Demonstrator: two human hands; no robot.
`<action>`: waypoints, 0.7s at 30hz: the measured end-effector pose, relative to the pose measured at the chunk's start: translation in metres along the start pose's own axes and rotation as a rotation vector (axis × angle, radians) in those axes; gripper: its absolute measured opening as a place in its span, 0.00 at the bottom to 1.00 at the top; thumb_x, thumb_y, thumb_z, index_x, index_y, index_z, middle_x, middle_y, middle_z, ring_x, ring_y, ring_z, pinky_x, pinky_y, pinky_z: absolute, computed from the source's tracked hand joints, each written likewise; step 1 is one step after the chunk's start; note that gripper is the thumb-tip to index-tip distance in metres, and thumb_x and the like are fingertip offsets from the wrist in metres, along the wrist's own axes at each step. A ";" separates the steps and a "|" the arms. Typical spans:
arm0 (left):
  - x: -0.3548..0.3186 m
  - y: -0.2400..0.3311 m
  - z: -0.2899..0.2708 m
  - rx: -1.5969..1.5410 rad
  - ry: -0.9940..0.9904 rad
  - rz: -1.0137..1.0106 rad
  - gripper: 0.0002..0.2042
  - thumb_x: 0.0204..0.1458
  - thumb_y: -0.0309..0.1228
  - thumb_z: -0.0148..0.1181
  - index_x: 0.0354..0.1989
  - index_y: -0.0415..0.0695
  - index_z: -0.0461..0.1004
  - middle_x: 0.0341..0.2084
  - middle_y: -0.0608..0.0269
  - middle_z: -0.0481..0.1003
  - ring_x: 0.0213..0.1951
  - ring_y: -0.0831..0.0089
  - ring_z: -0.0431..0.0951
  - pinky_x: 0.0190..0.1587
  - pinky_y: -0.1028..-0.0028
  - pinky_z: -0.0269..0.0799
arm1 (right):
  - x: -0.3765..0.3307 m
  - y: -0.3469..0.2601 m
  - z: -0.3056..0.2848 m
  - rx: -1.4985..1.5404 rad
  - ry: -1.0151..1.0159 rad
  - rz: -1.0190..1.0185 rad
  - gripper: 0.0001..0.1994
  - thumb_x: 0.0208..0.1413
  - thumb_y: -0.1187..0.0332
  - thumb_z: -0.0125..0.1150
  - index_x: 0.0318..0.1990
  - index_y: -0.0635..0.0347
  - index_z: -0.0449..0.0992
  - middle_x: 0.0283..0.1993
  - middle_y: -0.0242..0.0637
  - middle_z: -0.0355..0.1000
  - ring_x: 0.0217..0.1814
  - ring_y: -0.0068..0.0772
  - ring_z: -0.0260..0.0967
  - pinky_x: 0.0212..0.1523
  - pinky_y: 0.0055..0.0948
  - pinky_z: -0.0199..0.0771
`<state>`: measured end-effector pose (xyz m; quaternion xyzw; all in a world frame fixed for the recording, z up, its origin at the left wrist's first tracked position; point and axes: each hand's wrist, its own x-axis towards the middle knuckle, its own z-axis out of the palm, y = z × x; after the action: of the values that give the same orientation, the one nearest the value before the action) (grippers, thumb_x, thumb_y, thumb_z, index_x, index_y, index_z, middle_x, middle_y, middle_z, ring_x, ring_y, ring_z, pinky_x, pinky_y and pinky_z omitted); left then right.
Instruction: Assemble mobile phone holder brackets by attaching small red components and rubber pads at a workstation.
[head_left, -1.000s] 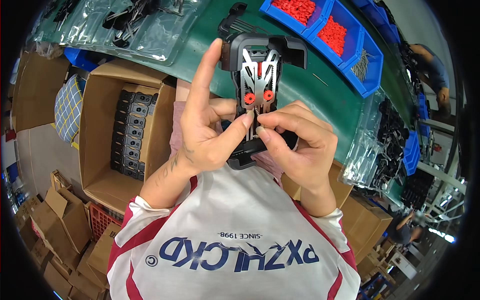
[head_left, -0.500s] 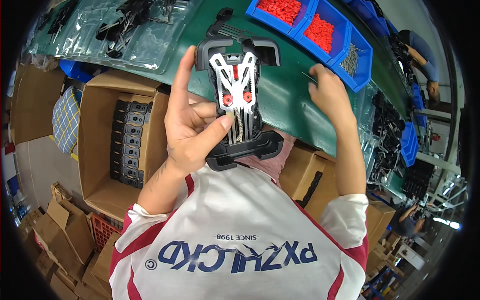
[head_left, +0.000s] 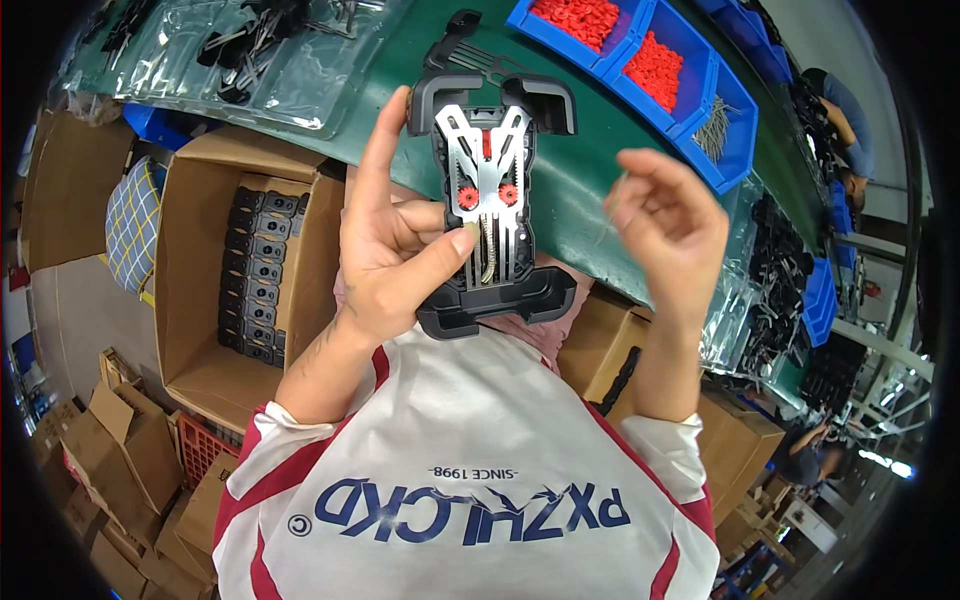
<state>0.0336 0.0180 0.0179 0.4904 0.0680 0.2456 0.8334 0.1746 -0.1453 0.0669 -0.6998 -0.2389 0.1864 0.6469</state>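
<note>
Left hand [head_left: 388, 258] partly closed around black bracket [head_left: 488, 190], right hand [head_left: 668, 218] loosely curled, whether it holds anything unclear

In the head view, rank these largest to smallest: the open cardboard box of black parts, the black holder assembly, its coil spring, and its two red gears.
1. Cardboard box
2. Black holder assembly
3. Coil spring
4. Red gears: the two look alike, so unranked

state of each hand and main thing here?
left hand: gripping the black holder
right hand: off the holder, fingers curled, contents unclear
black holder: mechanism exposed
spring: slightly bowed
red gears: seated on the holder
blue bins: open, holding red parts and metal pins
left cardboard box: open, black parts inside
</note>
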 end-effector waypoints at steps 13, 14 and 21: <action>0.003 0.001 0.011 0.037 0.030 -0.011 0.44 0.44 0.12 0.47 0.70 0.42 0.30 0.25 0.49 0.78 0.15 0.84 0.65 0.20 0.91 0.54 | -0.032 0.008 0.039 -0.083 -0.095 -0.203 0.15 0.39 0.85 0.62 0.39 0.68 0.75 0.30 0.36 0.73 0.29 0.22 0.63 0.31 0.17 0.62; 0.002 -0.001 0.008 0.052 0.000 0.004 0.44 0.44 0.12 0.47 0.70 0.42 0.30 0.26 0.49 0.78 0.16 0.84 0.66 0.20 0.91 0.55 | -0.032 0.009 0.038 -0.109 -0.118 -0.205 0.14 0.40 0.85 0.62 0.38 0.68 0.76 0.30 0.36 0.73 0.29 0.22 0.62 0.31 0.16 0.62; 0.002 -0.007 0.002 0.164 -0.043 0.081 0.44 0.45 0.13 0.48 0.70 0.42 0.30 0.28 0.47 0.79 0.17 0.82 0.68 0.21 0.90 0.57 | -0.029 0.010 0.041 -0.105 -0.154 -0.178 0.13 0.39 0.85 0.61 0.36 0.66 0.80 0.29 0.32 0.74 0.26 0.22 0.59 0.28 0.17 0.62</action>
<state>0.0389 0.0148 0.0130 0.5644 0.0499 0.2620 0.7812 0.1282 -0.1291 0.0515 -0.6924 -0.3584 0.1684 0.6031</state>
